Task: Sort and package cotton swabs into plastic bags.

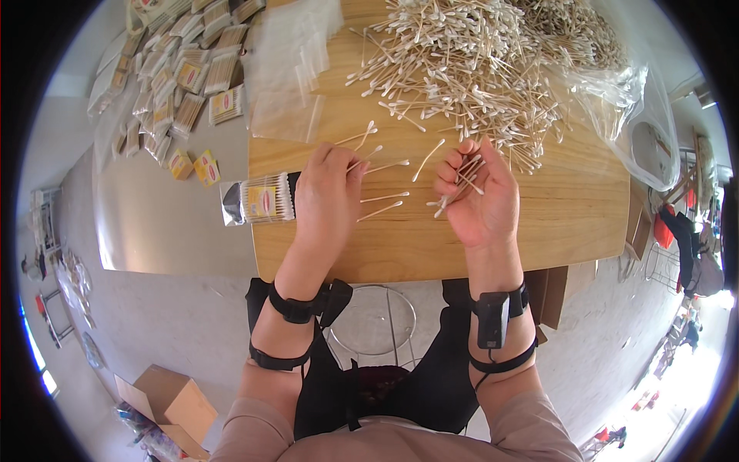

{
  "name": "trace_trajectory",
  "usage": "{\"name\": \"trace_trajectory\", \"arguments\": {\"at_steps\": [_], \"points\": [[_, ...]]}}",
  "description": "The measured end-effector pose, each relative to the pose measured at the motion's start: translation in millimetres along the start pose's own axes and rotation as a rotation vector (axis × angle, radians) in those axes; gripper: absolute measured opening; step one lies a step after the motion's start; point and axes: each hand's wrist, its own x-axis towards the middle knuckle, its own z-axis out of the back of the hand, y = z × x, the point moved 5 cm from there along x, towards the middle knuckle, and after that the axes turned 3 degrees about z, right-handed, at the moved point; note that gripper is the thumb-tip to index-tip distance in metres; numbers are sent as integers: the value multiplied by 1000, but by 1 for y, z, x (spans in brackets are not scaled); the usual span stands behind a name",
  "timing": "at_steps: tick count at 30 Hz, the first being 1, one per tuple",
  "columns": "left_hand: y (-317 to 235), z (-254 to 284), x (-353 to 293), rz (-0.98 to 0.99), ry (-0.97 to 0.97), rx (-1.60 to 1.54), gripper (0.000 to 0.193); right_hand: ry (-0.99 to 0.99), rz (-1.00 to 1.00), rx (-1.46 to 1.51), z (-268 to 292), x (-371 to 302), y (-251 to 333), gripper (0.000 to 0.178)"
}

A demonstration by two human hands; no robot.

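My left hand (327,189) is low over the table with its fingers pinched together, the tip of a cotton swab (377,149) sticking out from them. Several more cotton swabs (385,197) lie spread in a loose row along its right side, their inner ends partly hidden by the hand. In my right hand (489,200), turned palm up with curled fingers, is a small bunch of cotton swabs (469,175). One single swab (428,160) lies between the hands. Beside my left wrist rests a clear packet of swabs (265,199) with a yellow label.
A large heap of loose swabs (477,61) covers the table's far right, next to a crumpled clear plastic bag (654,146). Clear flat bags (289,69) lie at the far left of the wooden table (431,258). Many packed swab bundles (188,73) and two small yellow boxes (206,167) are on the metal surface (177,231).
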Motion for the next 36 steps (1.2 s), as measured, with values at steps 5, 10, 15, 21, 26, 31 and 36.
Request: {"name": "trace_trajectory", "arguments": {"at_steps": [5,10,15,21,26,31,36], "points": [[-2,-4,-1,-25,22,24,11,6,-17,12,3,0,0,22],[-5,-6,-2,-94,6,87,11,-9,-10,-19,3,0,-1,22],[2,-3,-1,10,42,-86,9,-38,-2,-57,4,1,-2,21],[-5,6,-3,162,96,-347,8,-49,2,-369,-17,-7,-11,16],[-17,-1,-9,198,264,-443,10,29,122,-547,-21,-10,-20,13],[-1,-3,-8,347,322,-642,13,-24,225,-438,-11,-6,-7,13],[1,-2,-7,559,420,-1120,16,-198,6,-20,-1,-2,-7,18]]}}
